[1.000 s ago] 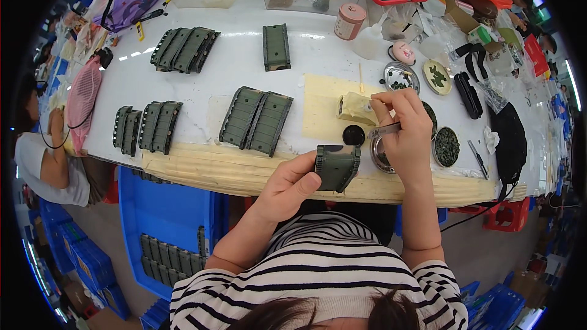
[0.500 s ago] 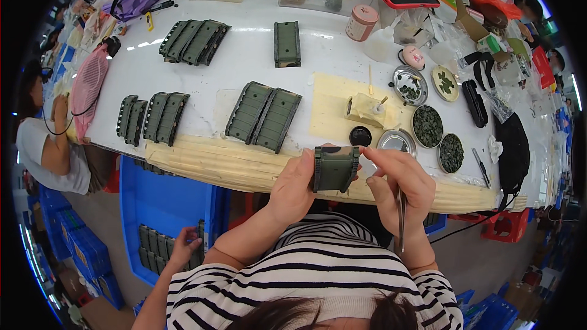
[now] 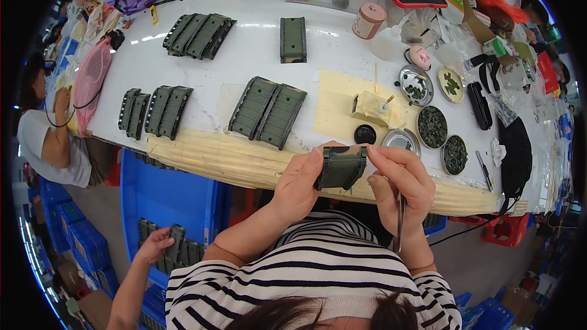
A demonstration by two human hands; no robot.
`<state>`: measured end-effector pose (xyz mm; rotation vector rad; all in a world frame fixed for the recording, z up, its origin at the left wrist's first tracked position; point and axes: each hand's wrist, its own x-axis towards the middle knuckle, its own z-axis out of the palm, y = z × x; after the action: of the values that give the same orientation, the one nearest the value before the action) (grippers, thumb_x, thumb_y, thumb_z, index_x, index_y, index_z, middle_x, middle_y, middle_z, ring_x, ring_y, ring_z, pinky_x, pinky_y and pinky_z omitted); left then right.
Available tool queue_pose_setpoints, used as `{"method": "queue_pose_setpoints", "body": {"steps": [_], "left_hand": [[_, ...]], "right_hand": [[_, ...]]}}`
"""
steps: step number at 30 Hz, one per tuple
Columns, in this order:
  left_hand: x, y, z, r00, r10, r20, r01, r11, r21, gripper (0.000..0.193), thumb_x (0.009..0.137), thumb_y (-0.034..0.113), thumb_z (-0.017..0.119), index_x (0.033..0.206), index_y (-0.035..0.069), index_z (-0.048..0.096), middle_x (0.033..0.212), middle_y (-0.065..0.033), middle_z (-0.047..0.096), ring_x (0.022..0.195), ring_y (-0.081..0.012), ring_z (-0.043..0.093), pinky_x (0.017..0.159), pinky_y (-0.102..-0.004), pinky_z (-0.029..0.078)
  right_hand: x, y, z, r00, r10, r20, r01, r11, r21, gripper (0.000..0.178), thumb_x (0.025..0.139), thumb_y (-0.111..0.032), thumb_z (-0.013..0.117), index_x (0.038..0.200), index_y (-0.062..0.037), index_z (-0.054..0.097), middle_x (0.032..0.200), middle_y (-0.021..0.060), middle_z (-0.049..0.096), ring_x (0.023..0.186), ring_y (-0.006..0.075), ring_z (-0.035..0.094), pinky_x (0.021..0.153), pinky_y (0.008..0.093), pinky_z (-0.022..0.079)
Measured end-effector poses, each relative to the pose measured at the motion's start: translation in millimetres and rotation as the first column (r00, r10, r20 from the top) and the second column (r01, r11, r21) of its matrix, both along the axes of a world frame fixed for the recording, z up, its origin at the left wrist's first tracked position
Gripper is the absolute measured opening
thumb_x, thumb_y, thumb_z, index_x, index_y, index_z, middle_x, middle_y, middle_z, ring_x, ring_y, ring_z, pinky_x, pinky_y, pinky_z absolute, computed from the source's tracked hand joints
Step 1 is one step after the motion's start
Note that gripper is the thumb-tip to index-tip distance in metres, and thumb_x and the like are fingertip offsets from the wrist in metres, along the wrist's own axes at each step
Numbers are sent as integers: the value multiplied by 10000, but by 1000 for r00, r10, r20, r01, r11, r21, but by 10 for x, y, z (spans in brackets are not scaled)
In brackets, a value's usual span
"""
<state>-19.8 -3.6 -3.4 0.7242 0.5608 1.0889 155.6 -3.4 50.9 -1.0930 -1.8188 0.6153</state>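
My left hand (image 3: 296,188) grips a small dark-green camouflage plastic part (image 3: 342,168) with ribbed edges, thumb along its left side. Metal tweezers (image 3: 400,223) hang down within my right hand (image 3: 408,184), held against the palm. The index fingertip of that hand touches the part's upper right corner. Both hands are above the table's padded front edge. Just beyond them are a round black lid (image 3: 365,134), a round metal tin (image 3: 402,140) and a block wrapped in yellowish paper (image 3: 374,109) on a cream sheet (image 3: 330,88).
Similar green parts (image 3: 266,112) lie in groups on the white table (image 3: 208,79). Tins of small dark-green pieces (image 3: 432,127) stand right, near another pair of tweezers (image 3: 483,170). At lower left, a co-worker's hand (image 3: 156,245) holds a green part over a blue crate (image 3: 165,192).
The co-worker's hand has moved left and now lifts a green part from those in the crate. My hands keep nearly the same hold; the view has shifted slightly.
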Motion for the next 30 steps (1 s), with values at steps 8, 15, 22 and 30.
{"method": "queue_pose_setpoints", "body": {"steps": [8,15,22,30], "left_hand": [[30,25,17,998,8,55,-10,999,50,546,1032,413,280,1255,-33,504,1111,-77,617,910,-78,574,710,-205,479],[20,29,17,999,7,33,-9,999,51,592,1024,435,270,1257,-62,495,1151,-123,600,999,-155,580,861,-296,472],[-203,79,177,998,60,4,-60,997,-52,770,969,602,207,1303,-56,426,1075,-185,608,851,-258,633,822,-386,511],[-1062,526,285,422,698,-578,-527,708,471,515,857,115,672,1289,-33,434,963,-109,591,768,-145,633,649,-254,538]], "right_hand": [[0,3,-2,1000,3,3,-3,1000,5,361,760,20,716,1116,-12,672,1028,133,651,835,198,644,726,258,515],[2,11,-3,1000,4,7,-4,1000,-1,355,757,17,717,1108,-10,675,1018,136,653,837,205,644,728,263,515],[76,32,-9,995,-87,-51,89,995,37,290,790,-14,697,1078,17,676,999,138,643,744,153,597,628,223,484],[154,46,-53,993,-111,-41,112,993,35,234,807,-7,679,1041,3,686,963,113,643,653,107,551,564,201,432]]}}
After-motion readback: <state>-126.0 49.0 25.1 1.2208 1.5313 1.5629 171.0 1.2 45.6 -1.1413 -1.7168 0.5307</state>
